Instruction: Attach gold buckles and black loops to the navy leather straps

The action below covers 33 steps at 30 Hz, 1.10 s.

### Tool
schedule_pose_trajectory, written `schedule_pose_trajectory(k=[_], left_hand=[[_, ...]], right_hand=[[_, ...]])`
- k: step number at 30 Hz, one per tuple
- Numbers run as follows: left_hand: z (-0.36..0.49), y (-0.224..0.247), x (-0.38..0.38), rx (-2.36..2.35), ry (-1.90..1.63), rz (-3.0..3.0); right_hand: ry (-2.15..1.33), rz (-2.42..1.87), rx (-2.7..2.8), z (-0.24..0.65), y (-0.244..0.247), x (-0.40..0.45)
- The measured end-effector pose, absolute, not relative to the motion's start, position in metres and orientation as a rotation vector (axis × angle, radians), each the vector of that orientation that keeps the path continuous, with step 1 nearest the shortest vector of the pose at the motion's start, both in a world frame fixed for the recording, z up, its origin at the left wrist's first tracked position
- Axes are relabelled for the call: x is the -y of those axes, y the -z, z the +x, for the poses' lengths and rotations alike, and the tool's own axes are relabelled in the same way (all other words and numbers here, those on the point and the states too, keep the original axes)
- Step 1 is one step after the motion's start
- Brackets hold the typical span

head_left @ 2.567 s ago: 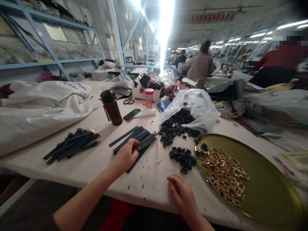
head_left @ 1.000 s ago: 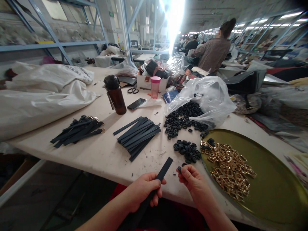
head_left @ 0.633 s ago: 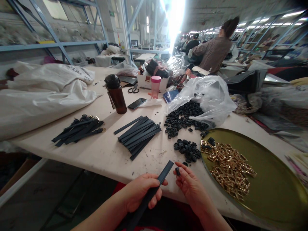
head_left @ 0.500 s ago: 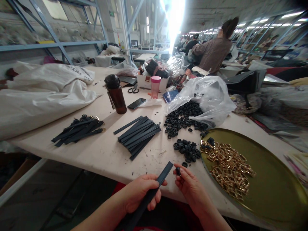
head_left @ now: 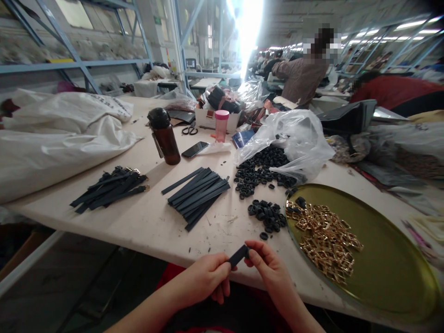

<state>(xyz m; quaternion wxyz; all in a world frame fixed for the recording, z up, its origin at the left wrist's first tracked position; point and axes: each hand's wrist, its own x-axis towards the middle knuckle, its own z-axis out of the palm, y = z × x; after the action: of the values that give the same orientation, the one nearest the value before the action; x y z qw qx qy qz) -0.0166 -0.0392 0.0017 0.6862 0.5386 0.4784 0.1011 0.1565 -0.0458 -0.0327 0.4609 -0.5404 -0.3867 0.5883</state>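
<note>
My left hand (head_left: 215, 276) is closed on a dark strap (head_left: 237, 257) near the table's front edge. At the strap's far end, my right hand (head_left: 265, 262) pinches a small black loop (head_left: 247, 252); whether the strap passes through it I cannot tell. Just beyond lies a small heap of black loops (head_left: 267, 216), with a larger pile (head_left: 255, 172) behind. Flat dark straps (head_left: 197, 196) are stacked in the middle of the table. To the left is a bunch of straps with gold buckles (head_left: 109, 188). Many gold buckles (head_left: 328, 240) lie on a round tray (head_left: 391, 263) at right.
A brown bottle (head_left: 164, 136), a phone (head_left: 194, 149), black scissors (head_left: 190, 130) and a pink-lidded cup (head_left: 221, 126) stand or lie farther back. A clear plastic bag (head_left: 298, 143) covers part of the loops. White sacks (head_left: 65, 138) fill the left side. Co-workers sit beyond.
My right hand has brought the loop from beside the strap to its end. Less strap now sticks out past my left hand. A person in red has come into view at right.
</note>
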Motion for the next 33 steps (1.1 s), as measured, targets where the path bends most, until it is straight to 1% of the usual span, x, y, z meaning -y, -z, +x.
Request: schedule_pose_trajectory(k=[3,7,10,12,14,16,20,22,24,26,29,31,32,33], left_hand=[[-0.012,-0.008,0.035,-1.157,-0.219,1.487],[-0.013,-0.010,0.032,-1.232,-0.112,1.915],[-0.016,-0.011,0.033,-1.210,-0.033,2.041],[-0.017,-0.013,0.034,-1.157,-0.012,2.010],[-0.019,-0.015,0.035,-1.105,0.010,1.889],[-0.021,-0.016,0.036,-1.113,0.009,1.768],[-0.017,-0.012,0.036,-1.268,-0.226,1.735],[-0.014,-0.007,0.035,-1.275,-0.329,1.721],[-0.012,-0.003,0.033,-1.229,-0.356,1.703],[-0.013,-0.001,0.030,-1.197,-0.369,1.680],[-0.017,0.000,0.026,-1.250,-0.433,1.593],[-0.015,0.002,0.025,-1.271,-0.473,1.516],[-0.013,0.003,0.026,-1.256,-0.482,1.480],[-0.010,0.004,0.026,-1.231,-0.481,1.447]], right_hand=[[-1.379,-1.346,1.135,0.153,0.035,0.050],[-1.185,-1.386,1.436,0.155,0.044,0.056],[-1.125,-1.280,1.658,0.158,0.049,0.061],[-1.151,-1.231,1.717,0.160,0.048,0.060],[-1.219,-1.247,1.645,0.163,0.045,0.057],[-1.303,-1.285,1.433,0.164,0.040,0.051],[-1.474,-1.220,0.945,0.148,0.035,0.047],[-1.539,-1.166,0.868,0.137,0.037,0.050],[-1.503,-1.174,0.942,0.137,0.038,0.052],[-1.308,-1.305,1.192,0.157,0.037,0.049],[-0.652,-1.657,1.659,0.215,0.030,0.026],[-0.137,-1.975,1.824,0.254,0.027,0.004],[0.068,-2.124,1.906,0.270,0.027,-0.006],[0.110,-2.157,1.929,0.282,0.028,-0.016]])
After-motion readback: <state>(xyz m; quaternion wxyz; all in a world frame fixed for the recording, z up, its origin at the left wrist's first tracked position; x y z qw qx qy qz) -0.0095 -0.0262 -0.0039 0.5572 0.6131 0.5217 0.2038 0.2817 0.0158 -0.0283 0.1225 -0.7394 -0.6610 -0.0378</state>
